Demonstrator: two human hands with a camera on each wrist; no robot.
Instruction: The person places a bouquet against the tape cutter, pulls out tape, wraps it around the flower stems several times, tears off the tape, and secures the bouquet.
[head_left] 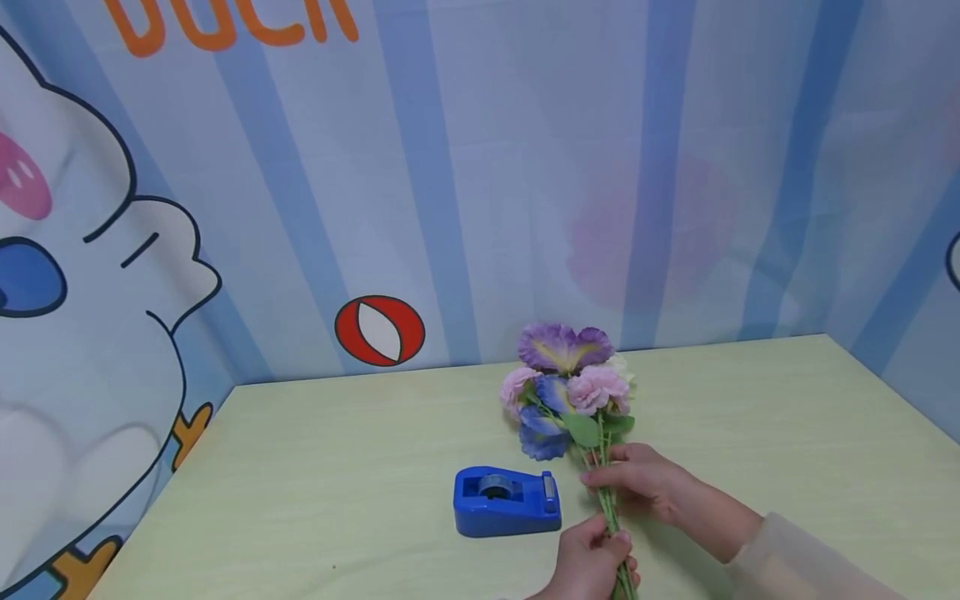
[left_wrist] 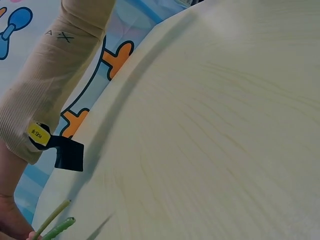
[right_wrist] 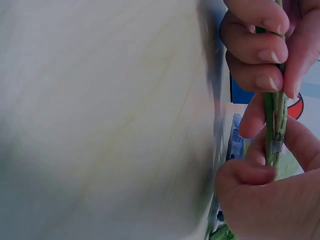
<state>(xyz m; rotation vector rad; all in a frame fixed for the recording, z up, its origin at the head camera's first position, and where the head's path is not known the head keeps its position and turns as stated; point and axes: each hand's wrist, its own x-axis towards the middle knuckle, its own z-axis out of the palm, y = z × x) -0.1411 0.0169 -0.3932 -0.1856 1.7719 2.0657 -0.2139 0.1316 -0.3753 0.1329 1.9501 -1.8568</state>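
A bouquet of artificial flowers (head_left: 596,390), purple, blue and pink with green leaves, points away from me over the table. My right hand (head_left: 648,482) pinches its green stems just below the leaves. Lower down, my left hand (head_left: 588,562) grips the same stems with curled fingers. In the right wrist view a small piece of clear tape (right_wrist: 276,146) shows on the stems between the fingers of my right hand (right_wrist: 270,200); the left hand's fingers (right_wrist: 260,55) wrap the stems above it. Cut stem ends (left_wrist: 59,227) stick out in the left wrist view.
A blue tape dispenser (head_left: 506,518) with a roll of tape stands on the pale wooden table (head_left: 337,467), just left of the hands. Behind the table hangs a striped cartoon backdrop (head_left: 525,208). A beige sleeve (left_wrist: 55,75) with a black wrist device (left_wrist: 69,154) crosses the left wrist view.
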